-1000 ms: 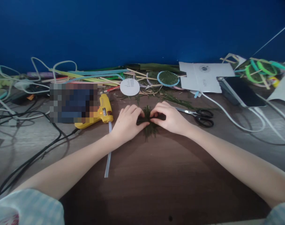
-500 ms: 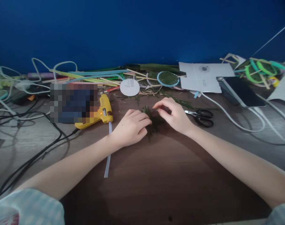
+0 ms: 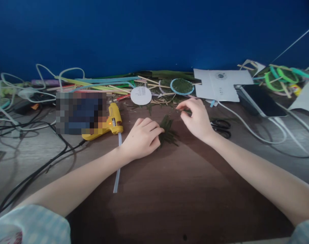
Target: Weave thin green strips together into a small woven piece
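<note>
My left hand [image 3: 143, 139] is closed on the near side of a small tuft of dark green needle-like sprigs [image 3: 168, 134], whose tips fan out past my fingertips on the tabletop. Up and to the right of it hovers my right hand [image 3: 196, 118], thumb and index finger curved and apart, with nothing plainly held between them. Some green bits show behind those fingers. Partly covered by my right hand, black-handled scissors [image 3: 222, 127] lie beside its wrist.
To the left lies a yellow glue gun [image 3: 115, 118] with a clear glue stick [image 3: 117, 179] trailing out. Along the blue wall are a white round card [image 3: 141, 95], a blue-rimmed disc [image 3: 182, 86], sticks and a white folded card [image 3: 220, 84]. A phone [image 3: 262, 100] and cables sit right.
My right hand has moved up and right, away from the green tuft, which now shows more fully. It covers more of the scissors. My left hand has stayed in place.
</note>
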Available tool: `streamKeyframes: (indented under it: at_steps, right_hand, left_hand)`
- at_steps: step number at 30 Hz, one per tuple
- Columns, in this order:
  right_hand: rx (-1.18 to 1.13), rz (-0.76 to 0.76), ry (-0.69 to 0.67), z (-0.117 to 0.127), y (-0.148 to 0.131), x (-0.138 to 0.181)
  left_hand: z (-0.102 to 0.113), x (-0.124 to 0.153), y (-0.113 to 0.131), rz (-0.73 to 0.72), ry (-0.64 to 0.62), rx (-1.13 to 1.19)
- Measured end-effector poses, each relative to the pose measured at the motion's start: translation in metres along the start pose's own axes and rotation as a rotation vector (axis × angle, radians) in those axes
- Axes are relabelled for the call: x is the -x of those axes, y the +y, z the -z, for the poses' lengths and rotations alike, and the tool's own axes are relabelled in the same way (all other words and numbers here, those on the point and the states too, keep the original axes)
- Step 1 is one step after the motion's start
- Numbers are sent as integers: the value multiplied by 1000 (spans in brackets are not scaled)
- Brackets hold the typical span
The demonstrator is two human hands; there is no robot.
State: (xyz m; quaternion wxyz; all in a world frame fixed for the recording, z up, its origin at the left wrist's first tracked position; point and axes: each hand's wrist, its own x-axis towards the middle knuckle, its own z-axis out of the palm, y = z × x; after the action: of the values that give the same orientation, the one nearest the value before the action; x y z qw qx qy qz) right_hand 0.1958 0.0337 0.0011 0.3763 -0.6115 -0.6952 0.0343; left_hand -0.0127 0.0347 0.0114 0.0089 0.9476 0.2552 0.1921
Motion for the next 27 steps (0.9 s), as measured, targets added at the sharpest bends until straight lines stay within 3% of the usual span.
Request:
streamKeyframes:
  at_steps: [4,7,16,20,27]
  right_hand:
    - [193,-90,33,4,19,-8]
    - [265,-113,-21,5,32,-11]
    - [-66,-222,-142,10,47,-21]
    - [-100,-260,-100,12,43,-21]
    - [-176,-251,-28,13,39,-21]
  left_hand:
    - [1,0,1,-21,31,-7]
    - [1,0,0,-59,23,2]
    - [5,1,1,-34,17,117]
    - [7,0,-2,72,-1,305]
    - [9,-3,-7,381,50,511]
